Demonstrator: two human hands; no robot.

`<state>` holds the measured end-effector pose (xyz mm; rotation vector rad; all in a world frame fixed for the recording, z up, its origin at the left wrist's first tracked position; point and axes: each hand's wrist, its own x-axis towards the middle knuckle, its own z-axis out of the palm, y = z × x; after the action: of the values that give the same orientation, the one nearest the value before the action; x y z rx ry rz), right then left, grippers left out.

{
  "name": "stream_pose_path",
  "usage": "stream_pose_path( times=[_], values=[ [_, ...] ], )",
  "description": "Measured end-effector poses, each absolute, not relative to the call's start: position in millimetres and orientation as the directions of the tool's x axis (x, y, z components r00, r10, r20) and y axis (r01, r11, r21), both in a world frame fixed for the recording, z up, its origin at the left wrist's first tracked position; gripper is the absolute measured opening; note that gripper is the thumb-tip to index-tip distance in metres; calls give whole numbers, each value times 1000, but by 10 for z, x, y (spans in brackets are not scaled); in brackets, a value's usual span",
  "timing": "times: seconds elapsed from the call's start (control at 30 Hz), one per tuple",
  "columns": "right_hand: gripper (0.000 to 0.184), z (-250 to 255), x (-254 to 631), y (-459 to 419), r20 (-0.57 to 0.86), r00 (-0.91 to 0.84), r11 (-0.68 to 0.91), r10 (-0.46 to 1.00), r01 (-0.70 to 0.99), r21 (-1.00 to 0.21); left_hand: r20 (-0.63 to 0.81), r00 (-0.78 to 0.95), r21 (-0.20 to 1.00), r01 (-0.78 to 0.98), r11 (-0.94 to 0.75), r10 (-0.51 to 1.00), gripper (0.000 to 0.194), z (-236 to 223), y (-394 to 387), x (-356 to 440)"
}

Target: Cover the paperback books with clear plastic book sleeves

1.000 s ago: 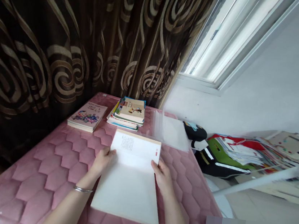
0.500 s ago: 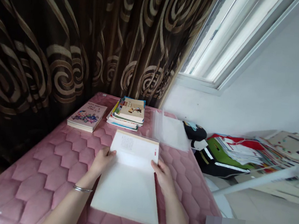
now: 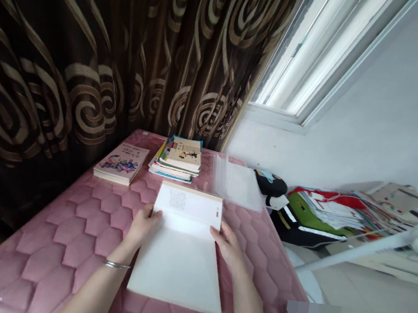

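The left hand (image 3: 142,225) and right hand (image 3: 228,248) stand apart, clamped on opposite edges of an open book (image 3: 176,269), holding its pages spread flat on a pink quilted mattress (image 3: 57,239). A stack of books (image 3: 178,160) lies well beyond both hands.

Home bedroom: pink quilted mattress (image 3: 59,229), brown swirl-print curtain (image 3: 61,57) beside the window (image 3: 320,53), schoolbooks (image 3: 178,160) and papers (image 3: 331,212) piled nearby.
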<state>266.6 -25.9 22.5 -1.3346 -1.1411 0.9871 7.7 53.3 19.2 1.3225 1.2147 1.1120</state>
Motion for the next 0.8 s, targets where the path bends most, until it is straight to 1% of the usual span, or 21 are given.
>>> stream_pose_path(
  times=[0.1, 0.23, 0.33, 0.47, 0.53, 0.67, 0.8],
  values=[
    [46, 259, 2693, -263, 45, 159, 36, 986, 61, -998, 8, 54, 993, 119, -14, 999, 31, 190, 537, 86],
    [50, 252, 2698, -281, 79, 162, 63, 984, 101, -993, 36, 33, 981, 189, -41, 999, 29, 205, 551, 90],
    [48, 181, 2637, -296, 129, 253, 99, 959, 128, -987, 65, 21, 974, 215, -68, 998, 27, 188, 567, 87],
    [51, 43, 2537, -277, 155, 409, 120, 900, 109, -987, 53, 80, 973, 220, -69, 995, 23, 136, 594, 76],
    [51, 3, 2518, -269, 141, 428, 99, 893, 120, -988, 49, 79, 968, 242, -66, 996, 23, 121, 601, 74],
    [50, -21, 2535, -277, 90, 439, -1, 894, 203, -979, 41, 20, 948, 315, -45, 999, 19, 135, 594, 82],
    [53, -67, 2560, -278, 111, 469, -31, 876, 284, -958, 47, 7, 933, 356, -46, 999, 18, 178, 571, 92]
  ],
)
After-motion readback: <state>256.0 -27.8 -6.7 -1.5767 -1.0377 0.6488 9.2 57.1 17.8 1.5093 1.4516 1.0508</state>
